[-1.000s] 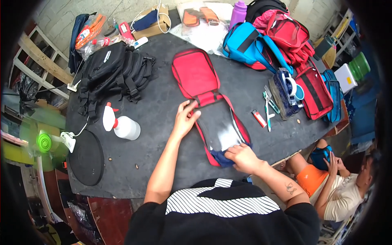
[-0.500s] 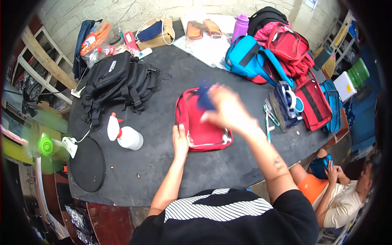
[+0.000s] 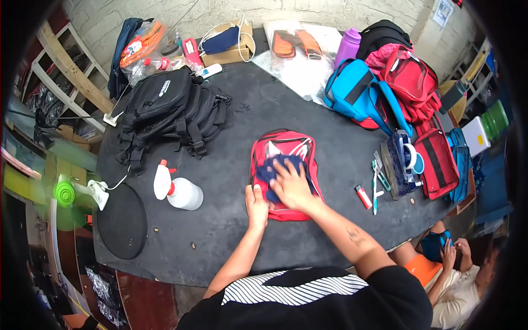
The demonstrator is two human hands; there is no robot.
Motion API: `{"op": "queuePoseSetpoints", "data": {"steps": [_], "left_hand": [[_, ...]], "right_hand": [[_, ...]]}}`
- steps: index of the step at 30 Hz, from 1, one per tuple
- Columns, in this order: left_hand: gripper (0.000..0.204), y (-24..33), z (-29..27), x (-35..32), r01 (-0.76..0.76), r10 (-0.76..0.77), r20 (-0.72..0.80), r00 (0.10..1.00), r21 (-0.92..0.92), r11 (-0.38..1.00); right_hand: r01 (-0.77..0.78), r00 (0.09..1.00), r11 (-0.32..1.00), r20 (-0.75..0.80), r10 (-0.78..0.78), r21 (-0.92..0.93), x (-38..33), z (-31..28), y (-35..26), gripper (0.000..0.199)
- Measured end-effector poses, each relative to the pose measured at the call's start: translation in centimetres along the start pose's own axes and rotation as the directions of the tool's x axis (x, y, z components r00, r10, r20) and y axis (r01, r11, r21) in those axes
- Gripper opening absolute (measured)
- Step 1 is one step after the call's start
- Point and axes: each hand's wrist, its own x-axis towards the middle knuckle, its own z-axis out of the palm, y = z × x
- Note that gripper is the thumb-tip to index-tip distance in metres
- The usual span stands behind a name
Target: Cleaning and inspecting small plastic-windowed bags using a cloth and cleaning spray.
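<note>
A red bag [image 3: 291, 213] with a clear plastic front panel lies on the dark table before me. My left hand [image 3: 257, 208] grips its lower left edge, thumb on top. Across the clear panel, my right hand [image 3: 291, 187] presses a bunched navy cloth [image 3: 268, 171], fingers spread over it. The palm and cloth hide much of the panel's middle; white glare shows above them. To the left stands a white spray bottle [image 3: 186, 194] with a red-and-white trigger head.
Black backpacks [image 3: 165, 110] lie far left, near a small green fan [image 3: 65, 192]. At right are a lighter [image 3: 363, 197], toothbrush [image 3: 375, 187], clear pouch [image 3: 399, 165], blue bag [image 3: 352, 91] and red bags [image 3: 437, 162]. A purple bottle [image 3: 347, 47] stands behind. Another person [image 3: 454, 280] sits lower right, holding a blue item.
My right hand has come down toward me with the navy cloth, from the bag's top to its middle. The left hand still grips the edge. The whole view has shifted slightly.
</note>
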Motion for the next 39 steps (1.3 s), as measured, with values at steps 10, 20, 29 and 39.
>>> {"op": "queuePoseSetpoints", "data": {"steps": [10,20,29,39], "left_hand": [[0.020,-0.4,0.7,0.3,0.082,-0.080,-0.029,0.996,0.047,0.996],[0.016,-0.2,0.7,0.0,-0.018,0.020,-0.026,0.999,0.074,0.997],[0.022,-5.1,-1.0,2.7,-0.266,0.306,-0.163,0.938,0.229,0.936],[0.021,-0.9,0.8,0.4,-0.081,0.092,-0.099,0.991,0.111,0.991]], "right_hand": [[-0.155,0.966,0.934,-0.248,0.075,-0.321,5.7,1.2,0.3,0.055],[-0.137,0.967,0.964,-0.244,0.080,-0.227,4.4,1.0,-0.8,0.055],[-0.169,0.984,0.947,0.010,0.178,-0.274,3.0,0.3,-3.3,0.061],[-0.490,0.870,0.760,-0.182,0.458,-0.428,7.6,1.6,-0.9,0.074]]}}
